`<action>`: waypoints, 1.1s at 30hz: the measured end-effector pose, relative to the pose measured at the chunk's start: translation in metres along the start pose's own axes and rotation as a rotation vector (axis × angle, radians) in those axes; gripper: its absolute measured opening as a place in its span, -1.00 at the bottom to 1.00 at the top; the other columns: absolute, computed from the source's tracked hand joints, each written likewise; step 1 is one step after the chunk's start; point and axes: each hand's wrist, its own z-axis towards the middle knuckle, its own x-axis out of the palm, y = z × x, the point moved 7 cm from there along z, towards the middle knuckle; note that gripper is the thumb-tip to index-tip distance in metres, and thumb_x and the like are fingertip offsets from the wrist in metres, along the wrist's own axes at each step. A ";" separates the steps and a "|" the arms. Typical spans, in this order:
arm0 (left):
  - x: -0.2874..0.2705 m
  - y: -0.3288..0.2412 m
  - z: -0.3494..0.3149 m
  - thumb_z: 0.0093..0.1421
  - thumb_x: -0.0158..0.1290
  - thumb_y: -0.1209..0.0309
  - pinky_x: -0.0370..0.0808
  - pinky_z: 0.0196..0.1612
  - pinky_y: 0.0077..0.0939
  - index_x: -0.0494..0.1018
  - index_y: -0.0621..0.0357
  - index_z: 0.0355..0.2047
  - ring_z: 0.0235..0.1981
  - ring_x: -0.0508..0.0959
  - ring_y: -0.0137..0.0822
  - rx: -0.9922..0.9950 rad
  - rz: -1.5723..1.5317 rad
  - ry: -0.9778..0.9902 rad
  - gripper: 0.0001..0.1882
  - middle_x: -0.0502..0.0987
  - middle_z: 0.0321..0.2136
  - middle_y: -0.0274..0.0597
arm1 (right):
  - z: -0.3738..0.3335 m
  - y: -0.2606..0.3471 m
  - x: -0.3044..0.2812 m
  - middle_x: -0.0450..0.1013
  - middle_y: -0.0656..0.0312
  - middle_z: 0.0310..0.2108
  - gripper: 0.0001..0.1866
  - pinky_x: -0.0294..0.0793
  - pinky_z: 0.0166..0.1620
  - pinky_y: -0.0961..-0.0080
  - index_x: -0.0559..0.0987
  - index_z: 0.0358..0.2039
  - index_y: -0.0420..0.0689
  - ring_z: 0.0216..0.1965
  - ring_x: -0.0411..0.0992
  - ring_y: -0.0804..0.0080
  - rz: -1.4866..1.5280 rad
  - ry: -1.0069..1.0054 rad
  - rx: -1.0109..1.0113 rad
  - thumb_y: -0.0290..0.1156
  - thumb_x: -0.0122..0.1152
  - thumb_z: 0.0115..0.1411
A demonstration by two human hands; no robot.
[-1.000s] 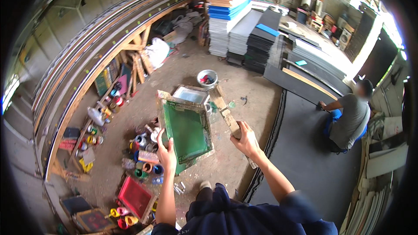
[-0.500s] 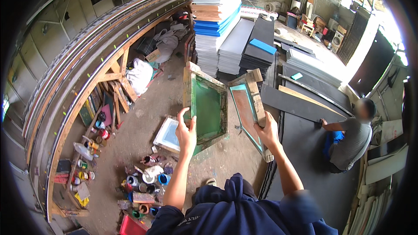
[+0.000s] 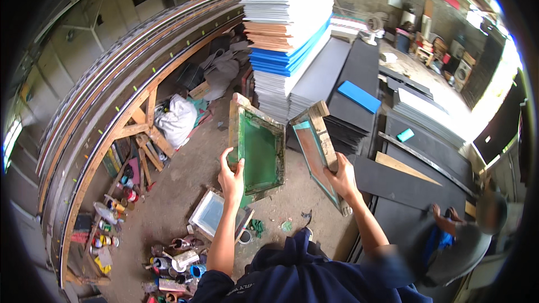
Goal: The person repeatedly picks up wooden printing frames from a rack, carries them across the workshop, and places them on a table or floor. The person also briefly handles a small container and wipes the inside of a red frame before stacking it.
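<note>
A long curved timber rack [image 3: 106, 129] with wooden braces sweeps along the left side of the workshop, and the dusty concrete floor [image 3: 185, 191] spreads beneath everything. At the far middle rises a tall stack of white, tan and blue sheets [image 3: 286, 28], with lower piles of dark flat boards [image 3: 359, 106] to its right. At the lower right edge a second person in a grey top [image 3: 466, 235] crouches over the dark boards.

Held up in the air above the floor, in front of the tall stack, are two printing screens. The green-meshed rectangular screen in a pale wooden frame [image 3: 258, 151] stands nearly upright, its long axis running up and away from the person, its face turned toward the camera. The left hand [image 3: 231, 177] has its grip clamped on the lower left edge of that frame, thumb over the front. Just beside it to the right, the reddish-meshed screen in a wooden frame with a teal edge [image 3: 317, 154] is tilted edge-on, its long axis slanting from upper left down to lower right. The right hand [image 3: 341, 178] is closed around its right-hand wooden rail.

On the floor below the left forearm lies a pale flat screen frame [image 3: 210, 213], and near the lower left corner of the floor a cluster of small paint tins and jars [image 3: 168, 258].
</note>
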 end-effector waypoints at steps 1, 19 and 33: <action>0.011 -0.001 0.014 0.09 0.03 0.40 0.34 -0.51 -0.45 0.22 -0.04 -0.05 -0.63 0.39 -0.39 -0.016 0.061 -0.012 -0.60 0.41 -0.65 -0.21 | 0.025 -0.007 0.004 0.35 -0.15 -0.27 -0.50 0.34 -0.13 0.32 0.34 -0.17 -0.38 -0.20 0.35 -0.04 0.003 0.032 -0.009 -0.36 0.16 -0.12; 0.080 0.096 0.324 0.05 0.05 0.38 0.30 -0.55 -0.34 0.22 -0.05 -0.18 -0.69 0.41 -0.22 -0.089 0.412 -0.224 -0.67 0.36 -0.76 -0.19 | 0.425 -0.044 0.222 0.39 -0.23 -0.32 -0.45 0.34 -0.15 0.32 0.42 -0.25 -0.41 -0.21 0.38 -0.03 0.234 0.297 -0.107 -0.12 0.17 -0.03; 0.073 0.216 0.634 0.01 0.08 0.28 0.34 -0.46 -0.10 0.05 0.09 -0.25 -0.51 0.47 0.15 -0.124 0.625 -0.148 -0.56 0.42 -0.66 0.08 | 0.703 -0.003 0.477 0.42 -0.12 -0.42 -0.42 0.31 -0.21 0.34 0.44 -0.20 -0.28 -0.31 0.40 0.02 0.439 0.378 0.070 0.06 -0.10 0.12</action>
